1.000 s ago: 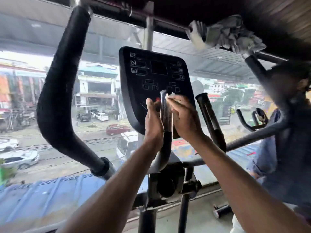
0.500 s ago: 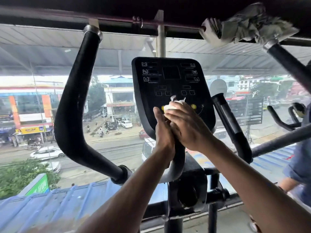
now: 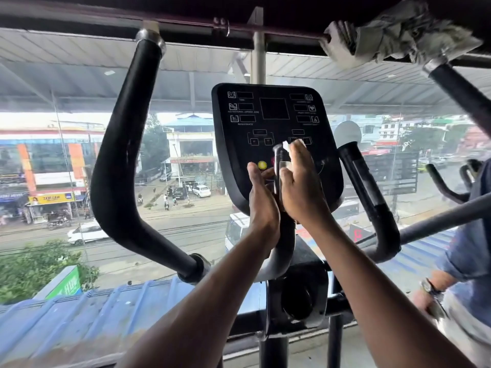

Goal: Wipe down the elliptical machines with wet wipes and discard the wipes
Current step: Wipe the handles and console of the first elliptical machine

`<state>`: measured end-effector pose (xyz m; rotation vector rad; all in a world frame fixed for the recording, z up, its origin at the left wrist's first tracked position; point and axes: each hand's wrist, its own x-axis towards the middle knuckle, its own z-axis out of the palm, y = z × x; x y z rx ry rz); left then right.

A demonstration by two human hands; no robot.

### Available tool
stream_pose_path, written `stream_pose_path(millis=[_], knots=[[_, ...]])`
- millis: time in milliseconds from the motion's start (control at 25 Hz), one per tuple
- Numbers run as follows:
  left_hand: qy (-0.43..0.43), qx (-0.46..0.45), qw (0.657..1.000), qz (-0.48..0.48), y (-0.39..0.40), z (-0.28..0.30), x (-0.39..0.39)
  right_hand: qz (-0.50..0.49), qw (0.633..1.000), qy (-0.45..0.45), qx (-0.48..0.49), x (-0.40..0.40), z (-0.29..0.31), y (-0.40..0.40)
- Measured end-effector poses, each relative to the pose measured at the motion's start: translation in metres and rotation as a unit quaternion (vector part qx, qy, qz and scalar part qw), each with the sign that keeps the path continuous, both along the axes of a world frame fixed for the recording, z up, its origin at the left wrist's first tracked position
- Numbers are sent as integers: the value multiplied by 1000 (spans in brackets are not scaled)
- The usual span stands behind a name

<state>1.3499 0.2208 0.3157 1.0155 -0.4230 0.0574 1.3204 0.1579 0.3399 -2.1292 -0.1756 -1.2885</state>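
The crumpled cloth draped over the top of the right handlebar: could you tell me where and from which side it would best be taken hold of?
Take the crumpled cloth by the loose bunched end that sticks out to the left, coming from below and the left. That end hangs free of the right handlebar, while the rest sits bundled over the bar's tip close under the dark overhead beam, which leaves little room from above.

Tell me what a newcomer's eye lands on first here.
First, both hands at centre: the left hand steadies the short grip while the right hand presses a wipe to it. Behind stands the black console, and a crumpled cloth sits top right.
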Motion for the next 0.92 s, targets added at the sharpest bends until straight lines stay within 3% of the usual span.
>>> stream_pose_path(millis=[120, 200, 240, 280, 320, 360, 400, 440, 520, 600, 680, 800, 920], knots=[[3, 13, 1000, 16, 0, -3, 1, 50, 981, 99, 161, 13, 14, -2], [9, 24, 999, 34, 2, 0, -5, 186, 905, 157, 349, 13, 15, -7], [11, 35, 999, 36, 3, -1, -5, 229, 868, 171, 407, 10, 11, -7], [13, 45, 998, 36, 5, -2, -4, 236, 858, 176, 420, 4, 7, -6], [19, 43, 999, 27, 6, -5, -5, 202, 884, 172, 385, -1, -1, -3], [28, 38, 999, 16, 7, -9, -6, 118, 936, 146, 299, -6, -12, -1], [39, 42, 998, -4, 9, -13, -8, 7, 979, 78, 187, -12, -21, 1], [48, 50, 997, -35, 11, -16, -8, -54, 996, -9, 66, -16, -28, 4], [61, 41, 992, -101, 14, -25, -3, -41, 989, -37, -140, -10, -28, 4], [71, 13, 982, -176, 20, -32, -5, -60, 965, 41, -252, -4, -24, 3], [87, 8, 969, -232, 26, -38, -6, -99, 955, 63, -272, -9, -34, 3], [84, 11, 967, -239, 28, -45, -2, -116, 947, 38, -297, -28, -77, 14], [74, 40, 969, -230, 29, -42, -4, -120, 969, 41, -212, -18, -66, 11]])
